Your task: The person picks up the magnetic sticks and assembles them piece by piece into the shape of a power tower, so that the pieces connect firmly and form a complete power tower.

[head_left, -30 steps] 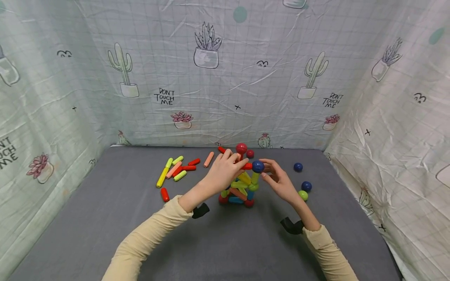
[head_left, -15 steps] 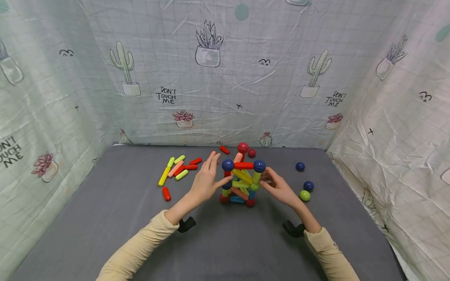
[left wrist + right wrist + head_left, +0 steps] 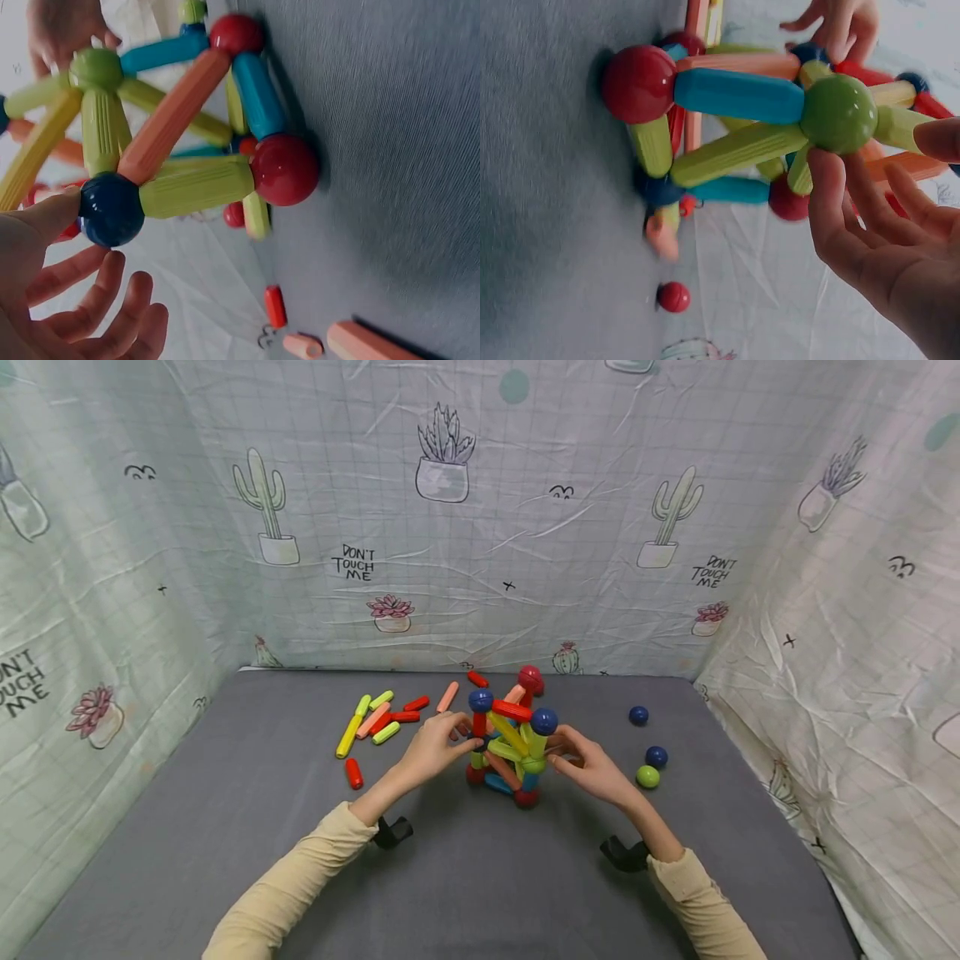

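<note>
A frame of magnetic building sticks and balls (image 3: 507,735) stands on the grey table between both hands. It has red, blue, yellow, peach and yellow-green sticks. Two dark blue balls joined by a red stick (image 3: 512,710) top its near side, and a red ball (image 3: 530,677) rises behind. My left hand (image 3: 433,750) pinches a lower dark blue ball (image 3: 112,210) of the frame between thumb and fingers. At the opposite side, my right hand (image 3: 596,770) holds the frame around a green ball (image 3: 840,112), a fingertip under it and the thumb by the adjoining yellow-green stick (image 3: 897,129).
Loose yellow (image 3: 348,737), yellow-green, peach and red sticks lie to the left. A peach stick (image 3: 447,697) and a red stick (image 3: 477,678) are behind the left hand. Right of the frame are two blue balls (image 3: 638,716) and a green ball (image 3: 648,777). A printed curtain (image 3: 510,527) hangs behind.
My left hand lets go near the top, opens beside the frame, then comes back lower onto a blue ball. The frame has turned, its right near corner swinging toward me. The right hand shifts slightly down.
</note>
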Demonstrator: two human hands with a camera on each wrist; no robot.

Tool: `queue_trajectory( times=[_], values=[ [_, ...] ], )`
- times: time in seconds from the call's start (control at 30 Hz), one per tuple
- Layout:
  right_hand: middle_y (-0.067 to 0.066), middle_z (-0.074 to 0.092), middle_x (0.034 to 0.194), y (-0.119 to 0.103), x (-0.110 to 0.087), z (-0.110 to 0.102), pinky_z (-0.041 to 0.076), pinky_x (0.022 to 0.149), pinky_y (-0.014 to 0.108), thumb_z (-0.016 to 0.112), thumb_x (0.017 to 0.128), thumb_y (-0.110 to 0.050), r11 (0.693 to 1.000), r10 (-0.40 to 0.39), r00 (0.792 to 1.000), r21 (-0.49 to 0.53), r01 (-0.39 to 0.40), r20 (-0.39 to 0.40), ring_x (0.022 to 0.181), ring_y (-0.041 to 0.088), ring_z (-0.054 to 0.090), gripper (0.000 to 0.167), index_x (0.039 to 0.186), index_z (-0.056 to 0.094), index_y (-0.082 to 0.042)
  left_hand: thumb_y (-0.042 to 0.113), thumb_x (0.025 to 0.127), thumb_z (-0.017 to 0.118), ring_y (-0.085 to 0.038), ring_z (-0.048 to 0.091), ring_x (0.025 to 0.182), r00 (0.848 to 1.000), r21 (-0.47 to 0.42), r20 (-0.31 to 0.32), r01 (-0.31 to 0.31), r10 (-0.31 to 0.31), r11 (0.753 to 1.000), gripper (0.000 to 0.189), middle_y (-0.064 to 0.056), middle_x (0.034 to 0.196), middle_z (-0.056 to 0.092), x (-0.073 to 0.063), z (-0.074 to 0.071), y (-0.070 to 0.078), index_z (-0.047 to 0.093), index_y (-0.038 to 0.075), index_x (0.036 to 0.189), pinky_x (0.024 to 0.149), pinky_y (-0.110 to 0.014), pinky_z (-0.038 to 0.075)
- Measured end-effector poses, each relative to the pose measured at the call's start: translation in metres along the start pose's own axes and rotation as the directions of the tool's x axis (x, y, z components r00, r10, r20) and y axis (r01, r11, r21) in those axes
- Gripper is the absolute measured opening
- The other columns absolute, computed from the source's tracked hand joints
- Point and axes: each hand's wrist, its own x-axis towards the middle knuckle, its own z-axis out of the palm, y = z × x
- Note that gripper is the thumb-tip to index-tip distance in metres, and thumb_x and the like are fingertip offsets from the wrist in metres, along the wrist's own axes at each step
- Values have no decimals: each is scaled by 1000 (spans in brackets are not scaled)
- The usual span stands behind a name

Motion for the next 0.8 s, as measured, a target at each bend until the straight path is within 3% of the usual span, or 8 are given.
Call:
queue_trajectory(
  times=[0.2,0.4,0.53,0.7,0.8],
  values=[
    [24,48,122,-8,3,14,52,75,28,48,92,-12,995,-59,996,91,52,72,105,42,53,37,126,40,0,23,81,65,-19,62,68,1000,-38,13,24,-23,999,18,-9,83,67,20,-2,-15,64,8,90,62,-28,50],
    [22,45,126,-14,13,37,50,82,29,48,91,-9,986,-98,990,145,83,99,110,42,50,38,127,39,1,20,86,58,-16,59,60,996,-66,64,64,-60,996,24,-12,89,68,41,4,-24,64,8,106,50,-22,43],
    [21,45,128,-17,20,51,49,86,32,48,90,-3,983,-125,987,150,110,97,114,40,48,38,126,40,2,12,87,55,-14,59,64,994,-93,90,74,-66,993,27,-13,94,67,52,11,-29,61,5,112,54,-21,43],
    [20,45,128,-22,23,56,48,87,37,48,88,2,982,-142,986,140,129,87,116,40,47,38,126,41,2,7,86,54,-15,52,57,995,-136,91,59,-47,989,27,-13,82,66,53,14,-32,61,3,111,52,-22,38],
    [20,51,122,-22,19,51,49,84,33,48,88,1,977,-203,979,70,203,-1,110,35,53,34,122,46,1,11,87,54,-15,54,59,996,-131,86,48,-37,990,26,-14,82,66,48,11,-41,61,4,111,52,-22,40]
  ],
)
